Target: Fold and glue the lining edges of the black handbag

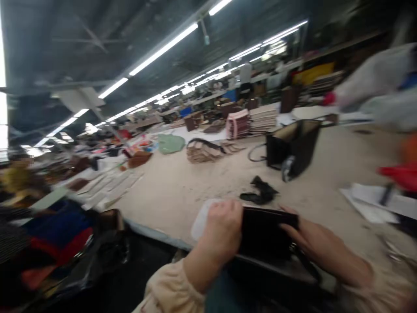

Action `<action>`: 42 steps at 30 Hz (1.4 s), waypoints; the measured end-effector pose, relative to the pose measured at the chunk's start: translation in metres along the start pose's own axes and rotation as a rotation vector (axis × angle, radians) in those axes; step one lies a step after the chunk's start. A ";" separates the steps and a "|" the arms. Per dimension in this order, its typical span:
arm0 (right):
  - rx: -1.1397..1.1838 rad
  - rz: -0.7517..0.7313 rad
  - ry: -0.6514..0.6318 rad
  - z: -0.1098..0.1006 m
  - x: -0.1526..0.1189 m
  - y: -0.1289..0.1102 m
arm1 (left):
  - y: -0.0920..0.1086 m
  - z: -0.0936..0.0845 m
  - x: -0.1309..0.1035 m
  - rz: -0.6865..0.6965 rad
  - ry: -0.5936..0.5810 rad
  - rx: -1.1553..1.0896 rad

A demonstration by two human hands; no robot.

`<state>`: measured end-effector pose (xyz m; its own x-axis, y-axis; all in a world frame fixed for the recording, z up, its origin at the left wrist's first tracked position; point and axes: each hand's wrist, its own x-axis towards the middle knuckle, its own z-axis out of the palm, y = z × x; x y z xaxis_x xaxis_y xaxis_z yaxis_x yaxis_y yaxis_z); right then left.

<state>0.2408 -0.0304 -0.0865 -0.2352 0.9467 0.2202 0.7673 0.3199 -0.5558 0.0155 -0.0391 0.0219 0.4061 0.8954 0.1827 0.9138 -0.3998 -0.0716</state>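
A black bag (267, 234), dark inside and blurred by motion, is held at the near edge of the worktable. My left hand (223, 226) is closed over its left upper edge, with a whitish sheet or cloth (201, 221) showing behind the knuckles. At the other end, my right hand (302, 234) grips the right side, thumb in front and fingers behind. A shiny metal fitting and a dark strap (306, 263) hang below the right thumb. Just beyond the bag lies a crumpled black scrap (259, 191) on the tabletop.
A black open box-shaped bag (293, 148) stands further back on the table (163, 187). Stacks of beige pieces (263, 119) and a pink-and-maroon bundle (238, 124) lie behind it. White papers (374, 204) are at right. Dark bags and coloured cloth (58, 234) fill the lower left.
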 end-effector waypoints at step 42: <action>0.016 0.097 -0.106 -0.016 -0.001 -0.025 | 0.000 0.012 0.025 0.221 -0.064 -0.037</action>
<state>0.2310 -0.0404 -0.0600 -0.2231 0.9716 0.0793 0.7799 0.2267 -0.5834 0.0257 -0.0149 0.0150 0.5972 0.7953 0.1044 0.8020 -0.5935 -0.0667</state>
